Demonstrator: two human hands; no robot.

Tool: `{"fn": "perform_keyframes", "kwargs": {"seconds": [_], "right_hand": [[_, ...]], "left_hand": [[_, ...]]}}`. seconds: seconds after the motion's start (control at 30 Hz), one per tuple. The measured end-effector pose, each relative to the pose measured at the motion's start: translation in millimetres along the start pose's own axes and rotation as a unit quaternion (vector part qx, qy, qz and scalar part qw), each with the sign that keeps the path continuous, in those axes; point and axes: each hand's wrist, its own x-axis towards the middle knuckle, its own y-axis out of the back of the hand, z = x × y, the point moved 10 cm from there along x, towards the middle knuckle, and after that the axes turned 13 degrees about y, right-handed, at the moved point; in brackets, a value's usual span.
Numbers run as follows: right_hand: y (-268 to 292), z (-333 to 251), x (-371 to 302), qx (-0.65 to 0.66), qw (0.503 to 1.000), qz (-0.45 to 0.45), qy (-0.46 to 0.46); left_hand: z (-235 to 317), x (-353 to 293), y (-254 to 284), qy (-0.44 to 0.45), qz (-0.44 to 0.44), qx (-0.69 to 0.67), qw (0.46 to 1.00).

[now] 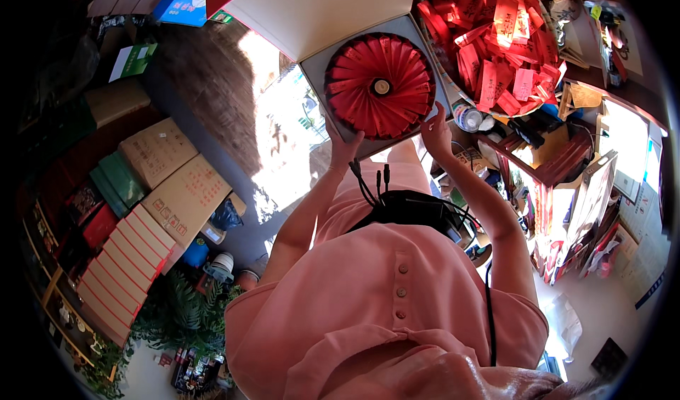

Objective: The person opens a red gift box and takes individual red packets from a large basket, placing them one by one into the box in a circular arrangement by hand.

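A box [406,27] with a grey inside lies in front of me, its pale-lined lid raised on the far side. Inside it, red paper packets [350,70] are fanned out in a full ring, overlapping one another. A small round gold-coloured piece [382,86] sits at the ring's dark centre. My left hand [344,145] grips the box at its near left corner, the thumb over the edge beside the ring. On the near right side, my right hand [436,136] holds the box's edge, fingertips close to the packets. The undersides of both grips are hidden.
A round container heaped with loose red packets [489,81] stands just right of the box. Beside it are a white-lidded jar [468,119] and a cluttered wooden shelf [542,162]. Cardboard boxes [185,198] are stacked at left, near green plants [184,311]. Black cables [375,184] hang at my waist.
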Motion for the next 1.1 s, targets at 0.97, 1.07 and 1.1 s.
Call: {"fn": "perform_keyframes", "kwargs": {"seconds": [0.97, 1.07, 1.1], "right_hand": [[8.7, -6.0, 85.8, -0.232, 0.962, -0.12, 0.078], [13.2, -19.9, 91.6, -0.233, 0.957, -0.063, 0.161], [18.7, -36.1, 91.5, -0.22, 0.954, -0.026, 0.203]], "left_hand": [[48.8, 30.2, 13.2, -0.032, 0.036, 0.133, 0.99], [43.0, 31.6, 15.8, -0.009, 0.033, 0.106, 0.994], [43.0, 31.4, 15.5, -0.016, 0.032, 0.1, 0.994]]}}
